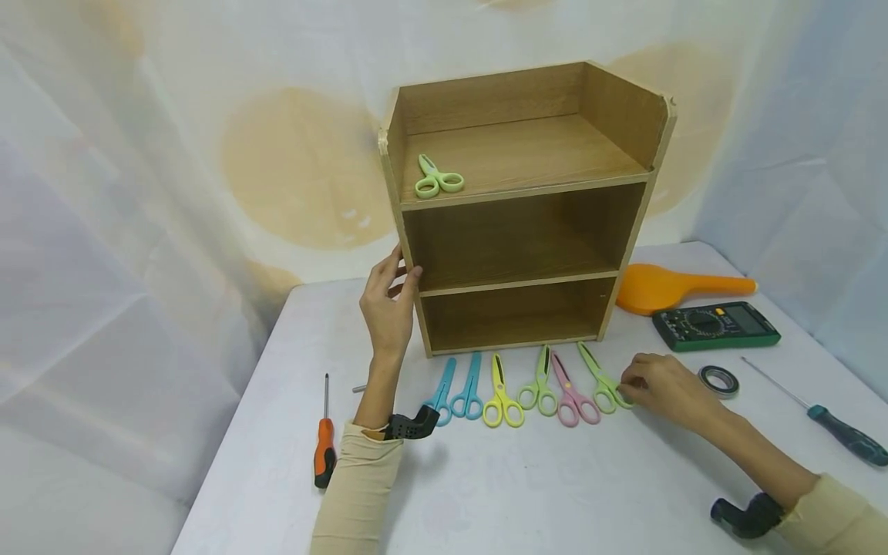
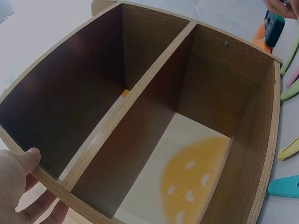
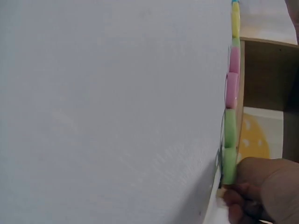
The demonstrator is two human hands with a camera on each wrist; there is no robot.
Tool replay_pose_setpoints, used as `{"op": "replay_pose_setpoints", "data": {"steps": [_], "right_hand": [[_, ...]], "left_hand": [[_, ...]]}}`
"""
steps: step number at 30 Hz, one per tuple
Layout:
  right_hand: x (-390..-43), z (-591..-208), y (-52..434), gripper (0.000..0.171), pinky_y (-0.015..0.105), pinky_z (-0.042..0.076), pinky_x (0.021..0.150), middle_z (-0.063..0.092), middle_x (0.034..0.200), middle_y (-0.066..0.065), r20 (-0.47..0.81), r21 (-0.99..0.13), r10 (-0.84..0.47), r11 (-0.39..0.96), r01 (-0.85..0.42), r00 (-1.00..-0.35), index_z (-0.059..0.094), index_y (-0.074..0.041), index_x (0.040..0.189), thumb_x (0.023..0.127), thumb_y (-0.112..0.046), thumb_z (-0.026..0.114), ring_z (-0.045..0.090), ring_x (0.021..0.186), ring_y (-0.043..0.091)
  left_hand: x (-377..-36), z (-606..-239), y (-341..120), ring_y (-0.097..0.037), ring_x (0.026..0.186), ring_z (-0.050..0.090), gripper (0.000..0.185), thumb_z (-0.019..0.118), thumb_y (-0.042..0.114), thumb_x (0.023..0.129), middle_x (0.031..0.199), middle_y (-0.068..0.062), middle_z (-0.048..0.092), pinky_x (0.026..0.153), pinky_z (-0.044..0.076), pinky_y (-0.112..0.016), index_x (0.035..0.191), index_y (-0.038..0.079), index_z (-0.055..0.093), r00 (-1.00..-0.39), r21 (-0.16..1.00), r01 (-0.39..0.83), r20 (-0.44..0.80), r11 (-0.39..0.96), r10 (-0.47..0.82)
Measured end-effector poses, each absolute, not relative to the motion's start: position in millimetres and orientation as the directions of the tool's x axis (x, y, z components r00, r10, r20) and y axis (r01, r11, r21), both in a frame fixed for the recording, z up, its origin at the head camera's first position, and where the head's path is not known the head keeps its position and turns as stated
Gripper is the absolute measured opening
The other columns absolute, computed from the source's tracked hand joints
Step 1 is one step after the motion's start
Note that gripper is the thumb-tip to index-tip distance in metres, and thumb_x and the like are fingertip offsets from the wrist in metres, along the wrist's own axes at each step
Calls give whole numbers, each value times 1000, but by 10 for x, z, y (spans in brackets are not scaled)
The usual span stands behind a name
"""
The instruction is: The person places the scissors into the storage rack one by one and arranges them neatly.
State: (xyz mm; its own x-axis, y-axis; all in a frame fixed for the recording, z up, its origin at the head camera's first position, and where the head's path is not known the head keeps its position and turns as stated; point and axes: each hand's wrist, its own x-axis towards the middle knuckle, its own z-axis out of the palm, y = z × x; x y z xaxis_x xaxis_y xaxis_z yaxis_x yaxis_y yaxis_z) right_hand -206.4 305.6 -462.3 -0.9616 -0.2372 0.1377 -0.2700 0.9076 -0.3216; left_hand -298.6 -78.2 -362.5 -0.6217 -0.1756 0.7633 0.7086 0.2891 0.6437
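A wooden shelf unit [image 1: 527, 150] stands at the back of the table. My left hand [image 1: 388, 312] grips its left side panel, the thumb on the front edge and the fingers behind, as the left wrist view also shows. With curled fingers, my right hand [image 1: 662, 385] pinches a handle loop of the rightmost light green scissors [image 1: 605, 397], which lie on the table. To their left in a row are pink scissors [image 1: 570, 395], more green scissors [image 1: 539, 391], yellow scissors [image 1: 499, 397] and two blue scissors [image 1: 468, 393]. Another green pair [image 1: 433, 181] lies on the top shelf.
Right of the shelf are an orange scoop-like object [image 1: 652, 289], a green-edged multimeter [image 1: 714, 325], a black tape roll [image 1: 718, 381] and a dark-handled screwdriver [image 1: 842, 432]. An orange-handled screwdriver [image 1: 324, 447] lies at left. White cloth with yellow circles hangs behind.
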Motion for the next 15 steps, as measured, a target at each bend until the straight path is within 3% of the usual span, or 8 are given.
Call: {"op": "replay_pose_setpoints", "data": {"steps": [8, 15], "right_hand": [[-1862, -4370, 2946, 6, 25, 49, 60, 58, 75, -9, 182, -320, -226, 907, -275, -957, 76, -15, 83, 81, -14, 81, 52, 71, 14], [-1664, -3873, 2795, 15, 25, 48, 62, 58, 78, -15, 300, -313, -289, 871, -380, -909, 74, -21, 83, 78, -13, 85, 50, 76, 11]], "left_hand": [[-2972, -3606, -776, -35, 100, 67, 44, 71, 0, 91, 120, -23, 64, 78, 61, -43, 134, -5, 60, -627, 645, 706, 761, 292, -165], [-2966, -3597, -796, -35, 99, 67, 44, 71, -2, 91, 120, -24, 64, 77, 61, -42, 133, -5, 60, -619, 638, 710, 767, 297, -167]]}}
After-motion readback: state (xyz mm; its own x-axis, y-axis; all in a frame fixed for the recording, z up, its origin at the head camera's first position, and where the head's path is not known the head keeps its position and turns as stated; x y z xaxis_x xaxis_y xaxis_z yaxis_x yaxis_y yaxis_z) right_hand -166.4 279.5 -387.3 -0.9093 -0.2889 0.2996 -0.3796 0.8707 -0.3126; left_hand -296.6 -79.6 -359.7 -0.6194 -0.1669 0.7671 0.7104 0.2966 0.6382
